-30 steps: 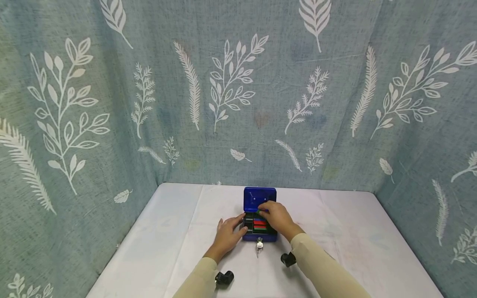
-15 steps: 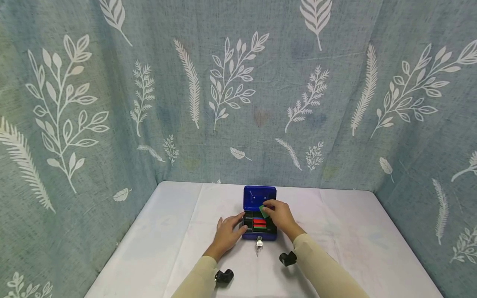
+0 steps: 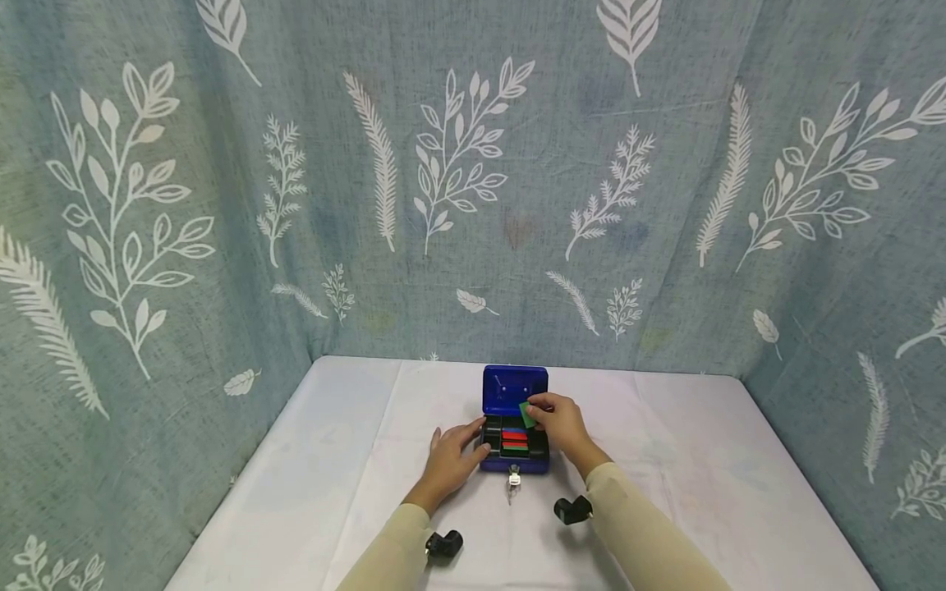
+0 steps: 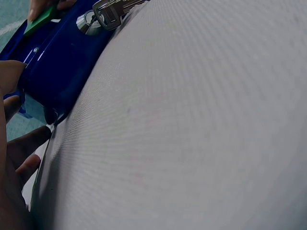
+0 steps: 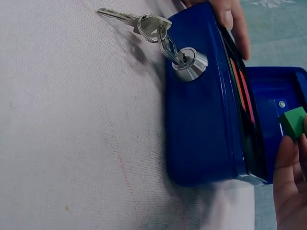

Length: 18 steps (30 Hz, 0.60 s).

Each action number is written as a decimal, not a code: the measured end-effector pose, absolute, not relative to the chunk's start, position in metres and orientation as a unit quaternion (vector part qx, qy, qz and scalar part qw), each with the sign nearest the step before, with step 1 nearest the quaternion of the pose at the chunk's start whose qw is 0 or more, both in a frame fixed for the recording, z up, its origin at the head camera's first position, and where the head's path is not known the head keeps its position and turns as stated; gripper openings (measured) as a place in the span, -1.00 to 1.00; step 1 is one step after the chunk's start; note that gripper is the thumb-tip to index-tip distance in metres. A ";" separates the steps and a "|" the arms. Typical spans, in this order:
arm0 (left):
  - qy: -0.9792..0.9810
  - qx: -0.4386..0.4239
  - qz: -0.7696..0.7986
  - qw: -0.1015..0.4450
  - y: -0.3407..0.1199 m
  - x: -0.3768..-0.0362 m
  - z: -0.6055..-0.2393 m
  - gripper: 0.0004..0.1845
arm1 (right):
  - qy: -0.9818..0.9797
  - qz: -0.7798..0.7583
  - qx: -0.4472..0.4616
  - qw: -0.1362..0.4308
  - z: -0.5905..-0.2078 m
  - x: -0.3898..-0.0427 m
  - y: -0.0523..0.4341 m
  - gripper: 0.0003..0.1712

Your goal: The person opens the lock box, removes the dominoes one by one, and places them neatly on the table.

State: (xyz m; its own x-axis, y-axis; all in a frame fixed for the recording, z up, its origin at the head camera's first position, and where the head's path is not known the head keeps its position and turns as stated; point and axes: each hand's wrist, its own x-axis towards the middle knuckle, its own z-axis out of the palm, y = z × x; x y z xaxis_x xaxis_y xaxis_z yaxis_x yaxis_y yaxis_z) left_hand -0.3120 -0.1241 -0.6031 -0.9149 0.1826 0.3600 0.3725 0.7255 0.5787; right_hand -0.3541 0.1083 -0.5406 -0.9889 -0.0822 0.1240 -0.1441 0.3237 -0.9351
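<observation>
So the right hand (image 3: 563,423) is pinching a small green block (image 3: 526,414) just above the open blue metal cash box (image 3: 515,460), which sits mid-bench (image 3: 702,460). The left hand (image 3: 448,460) rests with relaxed fingers on the box's left side. Keys (image 5: 144,24) hang from the front lock; red, blue and green pieces lie inside.

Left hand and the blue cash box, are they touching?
Touching. The head view shows the left hand with its fingers against the blue cash box's left side; the right wrist view shows fingers over that edge.
</observation>
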 end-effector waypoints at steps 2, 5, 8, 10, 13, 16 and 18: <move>-0.919 -0.150 -0.336 0.139 -0.124 -0.312 -0.604 -0.42 | -0.812 0.579 0.066 0.023 -0.541 -0.354 0.109 -0.78; -0.922 -0.148 -0.332 0.137 -0.125 -0.313 -0.605 -0.42 | -0.816 0.575 0.063 0.021 -0.542 -0.355 0.110 -0.77; -0.921 -0.149 -0.331 0.138 -0.125 -0.313 -0.605 -0.42 | -0.820 0.570 0.054 0.019 -0.543 -0.355 0.112 -0.76; -0.920 -0.151 -0.334 0.140 -0.125 -0.313 -0.605 -0.42 | -0.820 0.570 0.051 0.018 -0.544 -0.355 0.114 -0.75; -0.918 -0.155 -0.337 0.144 -0.125 -0.313 -0.605 -0.42 | -0.816 0.576 0.043 0.019 -0.544 -0.354 0.118 -0.74; -0.917 -0.157 -0.337 0.145 -0.125 -0.314 -0.606 -0.42 | -0.810 0.585 0.039 0.020 -0.544 -0.354 0.124 -0.73; -0.918 -0.157 -0.334 0.144 -0.125 -0.315 -0.606 -0.42 | -0.807 0.588 0.036 0.019 -0.543 -0.355 0.127 -0.73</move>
